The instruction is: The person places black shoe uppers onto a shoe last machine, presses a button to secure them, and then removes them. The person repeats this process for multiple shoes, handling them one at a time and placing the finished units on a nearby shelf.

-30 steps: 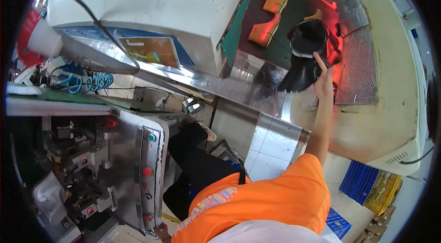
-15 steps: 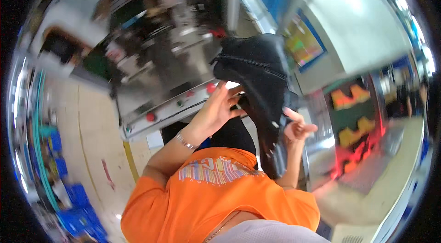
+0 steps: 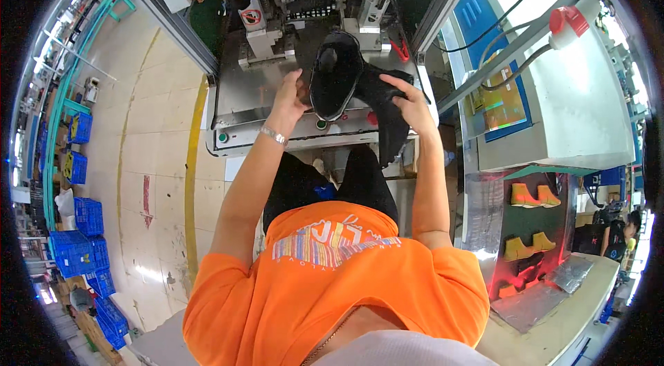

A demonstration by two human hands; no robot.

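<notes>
A black boot (image 3: 393,132), its oval underside turned up toward me, is over the front of a metal machine bed. Its soft shaft droops to the right and down toward the bed's front edge. My right hand (image 3: 413,109) grips the shaft, index finger stretched along the black material. Just left of the oval, my left hand (image 3: 289,100) has its fingers apart, close beside the boot's rim; whether they touch it I cannot make out. A metal bracelet (image 3: 273,135) circles my left wrist.
Behind the boot rise the machine's metal clamps (image 3: 266,41). A green button (image 3: 321,125) sits on its front panel. To the right stand a light-coloured cabinet (image 3: 546,110) and a red-lit rack with tan shoe-shaped pieces (image 3: 529,246). Blue crates (image 3: 72,253) are at far left.
The boot has moved away from my body over the machine bed and turned, so its underside now shows. Both hands have reached forward; the left has come off the shaft side.
</notes>
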